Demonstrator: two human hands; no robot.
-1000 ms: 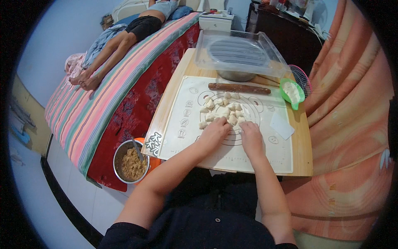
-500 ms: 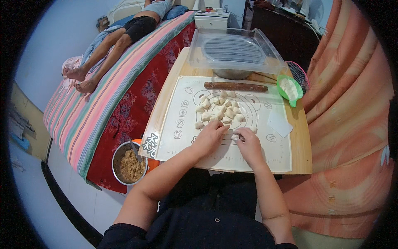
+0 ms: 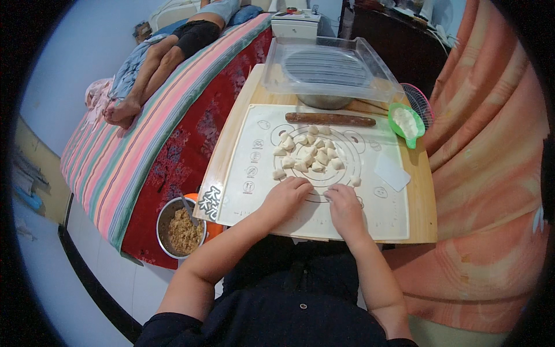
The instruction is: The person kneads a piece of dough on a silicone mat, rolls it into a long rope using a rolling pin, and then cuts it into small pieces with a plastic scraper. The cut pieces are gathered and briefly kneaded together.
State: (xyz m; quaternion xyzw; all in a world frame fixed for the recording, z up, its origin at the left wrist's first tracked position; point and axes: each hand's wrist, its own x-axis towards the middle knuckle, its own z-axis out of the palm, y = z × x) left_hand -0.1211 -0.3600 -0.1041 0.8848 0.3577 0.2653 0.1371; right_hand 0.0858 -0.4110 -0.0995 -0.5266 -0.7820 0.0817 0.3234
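Note:
Several small pieces of white dough (image 3: 311,152) lie in a loose cluster on a white silicone mat (image 3: 254,124) with printed circles. My left hand (image 3: 287,198) rests on the mat just below the cluster, its fingers stretched toward the right and holding nothing visible. Facing it, my right hand (image 3: 345,207) has its fingers drawn together and pointing down at the mat; whatever sits under its fingertips is hidden. One separate dough piece (image 3: 355,181) lies beyond the right hand. Across the mat's far side lies a brown wooden rolling pin (image 3: 330,119).
Behind the pin, a clear plastic bin (image 3: 332,66) covers a metal bowl (image 3: 324,102). At right are a green scoop of flour (image 3: 406,122) and a white scraper (image 3: 392,172). A pot of filling (image 3: 185,230) stands lower left. A person (image 3: 151,66) lies on the striped bed (image 3: 156,110).
My right hand has turned over and down to the mat, and the dough piece seen at its fingertips is now hidden. My left hand has drawn slightly back toward me.

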